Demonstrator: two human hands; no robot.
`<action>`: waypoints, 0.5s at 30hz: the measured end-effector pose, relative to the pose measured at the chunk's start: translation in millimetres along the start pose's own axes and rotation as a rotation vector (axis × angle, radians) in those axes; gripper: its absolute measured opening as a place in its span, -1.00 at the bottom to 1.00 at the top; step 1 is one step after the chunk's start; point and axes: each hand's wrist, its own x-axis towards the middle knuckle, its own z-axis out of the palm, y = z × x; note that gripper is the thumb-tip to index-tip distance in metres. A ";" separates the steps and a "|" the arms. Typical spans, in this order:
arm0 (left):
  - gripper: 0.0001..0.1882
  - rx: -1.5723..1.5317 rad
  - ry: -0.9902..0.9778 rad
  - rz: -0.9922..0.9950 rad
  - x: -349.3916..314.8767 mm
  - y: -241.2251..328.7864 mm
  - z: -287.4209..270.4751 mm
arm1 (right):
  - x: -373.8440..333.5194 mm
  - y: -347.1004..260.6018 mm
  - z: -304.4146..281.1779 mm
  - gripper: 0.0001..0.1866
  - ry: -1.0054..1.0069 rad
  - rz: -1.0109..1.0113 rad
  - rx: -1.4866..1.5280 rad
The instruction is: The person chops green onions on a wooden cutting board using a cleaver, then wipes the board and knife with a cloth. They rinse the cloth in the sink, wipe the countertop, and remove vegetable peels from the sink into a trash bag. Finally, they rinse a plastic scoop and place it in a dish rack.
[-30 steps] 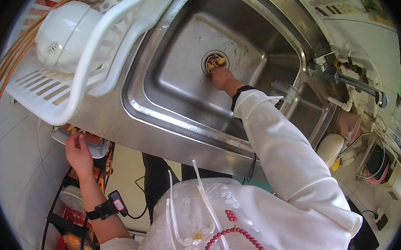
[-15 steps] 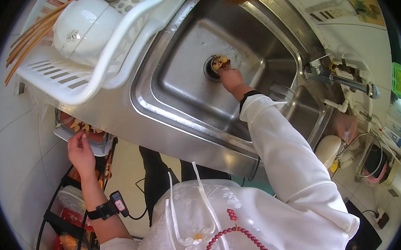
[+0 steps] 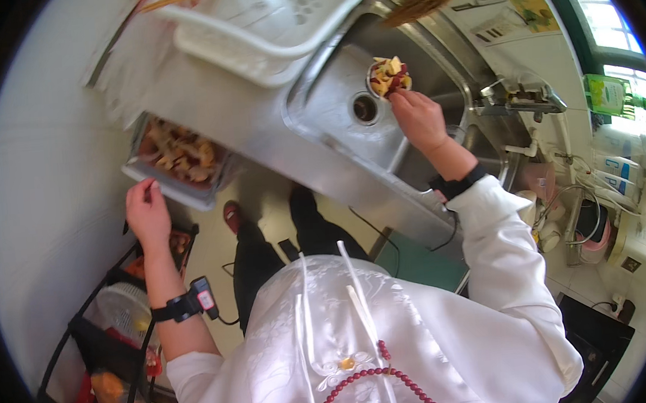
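Strainer cup (image 3: 369,81), small and round: gripped at its near right rim by the fingers of the right hand (image 3: 421,122), raised above the sink (image 3: 338,122) and filled with cut scraps (image 3: 390,73), pale yellow and dark red. Drain hole (image 3: 365,109), round and dark: left uncovered in the sink floor, seen just below and to the left of the cup.

Left hand (image 3: 149,215): placed beside the near left edge of the grey bin (image 3: 175,194), fingers curled in and bunched with the thumb — whether the rim is touched or pinched cannot be told. Bin contents: brownish peelings and scraps (image 3: 181,153), heaped inside. The bin is set low, beside the steel counter (image 3: 250,128).

Dish rack (image 3: 268,53), white plastic, slotted: stood on the counter to the left of the sink, with a white bowl (image 3: 253,10) held in it. Straw brush (image 3: 436,0): laid along the far edge of the sink. Faucet (image 3: 537,99), metal: mounted at the sink's right side. Black-framed shelf (image 3: 86,345): placed at lower left, loaded with bagged goods. Wristband (image 3: 184,307), black, with a small device: worn on the left forearm.
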 end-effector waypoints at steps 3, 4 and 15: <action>-0.87 -0.003 0.015 0.047 -5.8 -23.5 -18.8 | 28.5 -60.3 -31.1 -0.81 0.030 -0.076 0.013; -0.87 -0.023 0.008 0.035 -8.0 -32.0 -22.1 | 39.4 -83.7 -32.6 -0.81 0.071 -0.111 0.037; -0.88 -0.197 -0.036 -0.043 -32.7 -82.8 -61.8 | 134.9 -302.8 104.2 -0.84 -0.371 -0.094 0.347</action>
